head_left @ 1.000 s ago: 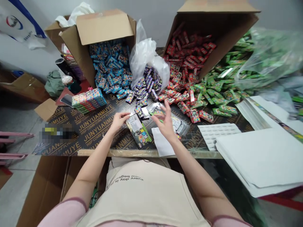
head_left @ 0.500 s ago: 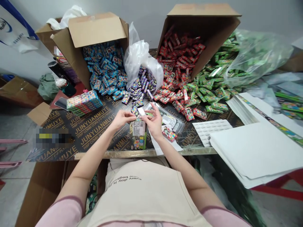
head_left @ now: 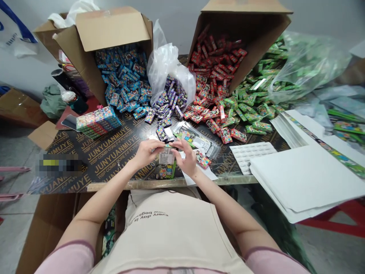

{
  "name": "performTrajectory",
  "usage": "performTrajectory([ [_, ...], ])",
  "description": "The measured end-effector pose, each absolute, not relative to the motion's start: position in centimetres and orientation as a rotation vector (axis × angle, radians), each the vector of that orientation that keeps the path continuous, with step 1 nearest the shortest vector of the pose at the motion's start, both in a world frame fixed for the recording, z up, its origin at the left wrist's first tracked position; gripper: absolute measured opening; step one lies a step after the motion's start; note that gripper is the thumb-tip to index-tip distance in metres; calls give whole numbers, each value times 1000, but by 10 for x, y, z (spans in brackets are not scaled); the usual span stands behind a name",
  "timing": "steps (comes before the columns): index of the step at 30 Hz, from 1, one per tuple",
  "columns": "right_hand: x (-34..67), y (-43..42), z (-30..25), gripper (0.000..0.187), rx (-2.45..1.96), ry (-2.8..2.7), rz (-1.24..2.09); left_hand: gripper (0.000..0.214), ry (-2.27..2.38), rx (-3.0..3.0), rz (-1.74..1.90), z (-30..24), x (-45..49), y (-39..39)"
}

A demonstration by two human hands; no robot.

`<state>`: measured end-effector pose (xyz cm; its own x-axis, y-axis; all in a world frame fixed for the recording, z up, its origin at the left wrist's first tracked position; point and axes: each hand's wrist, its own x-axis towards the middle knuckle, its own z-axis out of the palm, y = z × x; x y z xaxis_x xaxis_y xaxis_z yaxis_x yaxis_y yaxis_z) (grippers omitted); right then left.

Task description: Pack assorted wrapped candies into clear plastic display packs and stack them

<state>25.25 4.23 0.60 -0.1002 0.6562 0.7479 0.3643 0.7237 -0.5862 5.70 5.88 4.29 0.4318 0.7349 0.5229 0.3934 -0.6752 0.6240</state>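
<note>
My left hand and my right hand meet near the table's front edge, both pinched on the top of a small clear bag of candy packs that stands upright between them, with a barcode label facing me. A red candy pack lies on a white sheet just right of my right hand. Flat clear bags lie just beyond my hands. Loose purple packs sit a little farther out.
Tipped cardboard boxes spill blue packs and red packs; green packs spread to the right beside a plastic bag. A wrapped stack of packs sits left. White sheets and a label sheet lie right.
My right hand came in from the right and joined the left on the bag's top. The bag swung from tilted to upright, and both hands drew slightly nearer me.
</note>
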Motion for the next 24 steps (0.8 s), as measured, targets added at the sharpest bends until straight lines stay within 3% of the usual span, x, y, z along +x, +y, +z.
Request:
performTrajectory([
  [10, 262, 59, 87, 93, -1144, -1445, 589, 20, 1045, 2161, 1168, 39, 63, 55],
  [16, 237, 61, 72, 94, -1014, -1476, 1155, 15, 1170, 1965, 1239, 43, 67, 49],
  [24, 230, 62, 54, 98, -1060, -1345, 1159, 16, 1199, 1938, 1309, 44, 69, 45],
])
